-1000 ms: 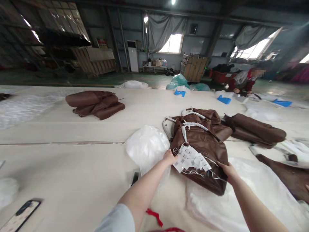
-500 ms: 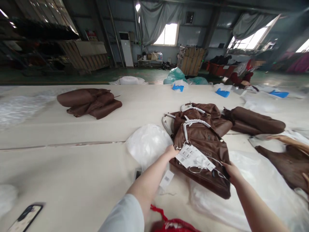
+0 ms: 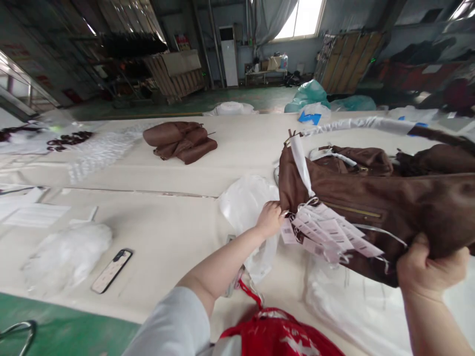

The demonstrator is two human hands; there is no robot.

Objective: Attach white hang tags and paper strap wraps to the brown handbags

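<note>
A brown handbag (image 3: 356,193) hangs tilted between my hands, its handle wrapped in white film and arching above it. My left hand (image 3: 270,218) is closed on the bag's left edge, beside a bunch of white paper tags (image 3: 330,232) tied to it with cords. Gripping the lower right part of the bag is my right hand (image 3: 430,267), thumb on the near face. Behind it, another brown bag (image 3: 365,159) with a wrapped strap lies on the table, partly hidden.
On the table (image 3: 156,232) lie a phone (image 3: 112,271), crumpled clear plastic (image 3: 69,252), a folded brown bag (image 3: 181,141) and a white plastic bag (image 3: 247,202). White plastic sheeting (image 3: 345,296) spreads under the held bag. Red cloth (image 3: 278,333) shows at the bottom.
The handbag has come up off the pile and toward me, and it now looks larger. Both hands keep hold of it. The view has turned left.
</note>
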